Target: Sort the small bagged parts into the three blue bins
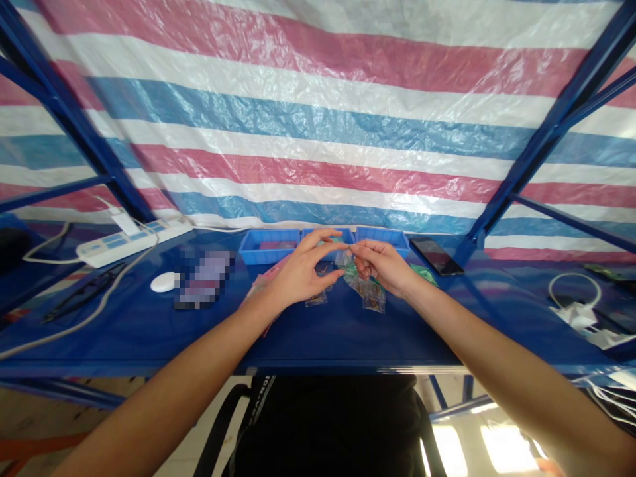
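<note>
My left hand [314,266] is open over the table, its thumb spread away from its fingers and its forefinger reaching to my right fingertips. With thumb and forefinger pinched together, my right hand [381,265] grips the edge of a small clear plastic bag [342,258]. What that bag contains is too small to make out. Under my right hand lies a clear bag of small brass-coloured pieces [373,296]. Another small clear bag [317,298] rests below my left thumb. Pink packets [261,281] are partly hidden by my left wrist, and a green packet [424,274] shows behind my right wrist.
Blue plastic bins [268,248] line the table's back. A black phone [437,256] lies right of them. To the left are a white oval object [165,282], a power strip [134,240] and cables. A white charger [580,314] lies far right. Striped sheeting hangs behind.
</note>
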A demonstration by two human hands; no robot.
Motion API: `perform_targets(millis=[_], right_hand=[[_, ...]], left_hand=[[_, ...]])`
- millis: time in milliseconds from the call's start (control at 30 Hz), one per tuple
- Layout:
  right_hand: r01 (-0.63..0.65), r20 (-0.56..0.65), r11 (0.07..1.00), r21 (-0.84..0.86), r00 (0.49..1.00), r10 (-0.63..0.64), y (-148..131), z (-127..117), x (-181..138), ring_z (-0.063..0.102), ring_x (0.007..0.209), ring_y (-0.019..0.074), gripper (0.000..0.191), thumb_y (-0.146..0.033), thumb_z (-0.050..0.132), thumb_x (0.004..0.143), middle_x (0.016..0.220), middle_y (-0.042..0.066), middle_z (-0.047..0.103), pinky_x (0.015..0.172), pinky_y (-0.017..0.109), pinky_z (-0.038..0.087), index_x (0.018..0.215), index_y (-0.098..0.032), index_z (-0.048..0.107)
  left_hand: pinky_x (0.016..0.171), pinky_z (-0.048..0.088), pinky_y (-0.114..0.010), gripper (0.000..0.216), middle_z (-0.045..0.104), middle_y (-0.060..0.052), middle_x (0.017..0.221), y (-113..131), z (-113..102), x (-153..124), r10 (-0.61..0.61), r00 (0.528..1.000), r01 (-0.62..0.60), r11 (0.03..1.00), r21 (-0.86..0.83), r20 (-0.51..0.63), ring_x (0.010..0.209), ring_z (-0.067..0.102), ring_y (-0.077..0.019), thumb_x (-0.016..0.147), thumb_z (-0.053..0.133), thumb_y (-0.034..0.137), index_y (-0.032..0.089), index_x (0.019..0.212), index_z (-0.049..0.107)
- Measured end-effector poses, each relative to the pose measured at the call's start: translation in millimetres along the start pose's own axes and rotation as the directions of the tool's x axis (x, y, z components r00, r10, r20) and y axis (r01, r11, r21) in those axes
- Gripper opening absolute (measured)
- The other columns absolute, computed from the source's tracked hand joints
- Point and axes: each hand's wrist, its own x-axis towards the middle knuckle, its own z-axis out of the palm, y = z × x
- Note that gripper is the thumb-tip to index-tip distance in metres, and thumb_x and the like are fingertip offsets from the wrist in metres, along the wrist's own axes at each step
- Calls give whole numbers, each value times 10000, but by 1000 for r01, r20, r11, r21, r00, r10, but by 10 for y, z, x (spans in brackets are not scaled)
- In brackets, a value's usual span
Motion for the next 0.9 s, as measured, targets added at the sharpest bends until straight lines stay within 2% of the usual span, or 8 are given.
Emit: perform_targets(millis=[100, 233, 333, 500, 667, 800, 900], right_hand=[[-30, 26, 999, 31, 999, 30, -24, 8, -15, 459, 521, 101, 371, -549, 864, 830, 623, -42, 567, 505, 253, 379, 920, -203, 766], [-61, 60, 998, 27, 996, 59, -43, 36, -26, 471, 526, 105, 415, -597, 844, 842, 628, -29, 582, 501, 254, 392, 887, -193, 764], [-55, 36, 998, -6, 998, 56, -34, 34, -17, 482, 517, 109, 486, -672, 806, 847, 621, -24, 591, 487, 257, 391, 915, -192, 765], [-12, -1, 999, -51, 1000, 12, -15, 4, -4, 545, 543, 122, 497, -698, 783, 855, 675, -16, 646, 506, 261, 433, 965, -214, 750], [55, 32, 993, -107, 998, -52, -16, 22, -16, 587, 579, 132, 421, -616, 831, 848, 730, -15, 688, 537, 270, 463, 975, -223, 744], [78, 32, 980, -181, 997, -73, 11, 12, -6, 586, 569, 131, 413, -581, 871, 814, 721, -14, 698, 549, 278, 472, 960, -214, 750], [78, 13, 980, -182, 997, -77, 35, -10, 9, 587, 561, 129, 418, -594, 856, 823, 719, -12, 700, 546, 276, 468, 955, -213, 746]], left_hand=[[1207, 490, -503, 356, 576, -108, 1523, -53, 22, 3, 17, 1000, -17, 1000, 15, -16, 1345, 616, -275, 994, 687, 250, 281, 1348, 704], [1136, 528, -446, 236, 707, -108, 1320, -99, 13, 12, 12, 995, -12, 1000, 6, -100, 1263, 666, -255, 1051, 624, 292, 243, 1240, 756], [1036, 563, -401, 232, 758, -102, 1188, -78, -15, 20, -31, 992, 28, 999, -25, -122, 1129, 713, -240, 1066, 610, 333, 221, 1186, 774], [891, 593, -350, 260, 802, -81, 1123, -28, -12, 27, -157, 981, 149, 986, -78, -116, 983, 751, -227, 1055, 623, 406, 216, 1127, 784], [810, 605, -333, 334, 818, -65, 1096, -57, 33, 17, -287, 952, 264, 946, -189, -103, 939, 776, -233, 1021, 667, 468, 219, 1231, 744], [752, 601, -333, 414, 809, -49, 1018, -80, 45, 6, -300, 951, 277, 935, -222, -76, 815, 757, -217, 1006, 678, 501, 231, 1320, 697], [766, 601, -334, 422, 808, -49, 1032, -75, 37, 6, -294, 954, 275, 938, -210, -64, 811, 753, -214, 1014, 664, 490, 233, 1349, 677]])
